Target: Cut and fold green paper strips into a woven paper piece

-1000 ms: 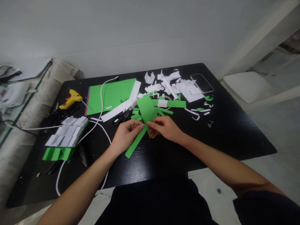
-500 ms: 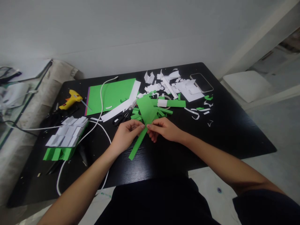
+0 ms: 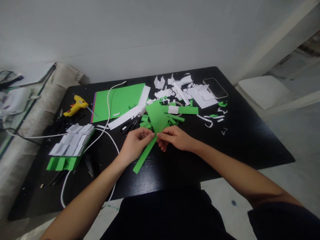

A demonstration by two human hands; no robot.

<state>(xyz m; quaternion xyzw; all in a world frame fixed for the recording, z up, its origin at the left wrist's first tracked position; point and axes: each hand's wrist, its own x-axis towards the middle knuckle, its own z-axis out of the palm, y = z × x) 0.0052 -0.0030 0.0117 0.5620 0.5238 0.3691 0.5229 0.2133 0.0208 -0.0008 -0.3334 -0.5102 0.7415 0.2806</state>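
Note:
Both hands meet over the middle of the black table (image 3: 250,140). My left hand (image 3: 136,143) and my right hand (image 3: 175,138) pinch a piece of green paper (image 3: 156,116) between thumbs and fingers. A long green strip (image 3: 143,155) hangs from it toward me, below my left hand. Black scissors (image 3: 130,125) lie just beyond my left hand. More green strips (image 3: 175,117) lie behind the held piece.
A yellow glue gun (image 3: 75,105) with a white cord (image 3: 107,106) lies far left. A green sheet (image 3: 120,100) sits behind it. Folded white-and-green pieces (image 3: 71,146) are stacked at left. White scraps (image 3: 190,91) and a phone (image 3: 215,88) lie far right.
The hanging green strip swung slightly, first toward me-right and then back left. Both hands stayed pinched on the paper, shifting only a little.

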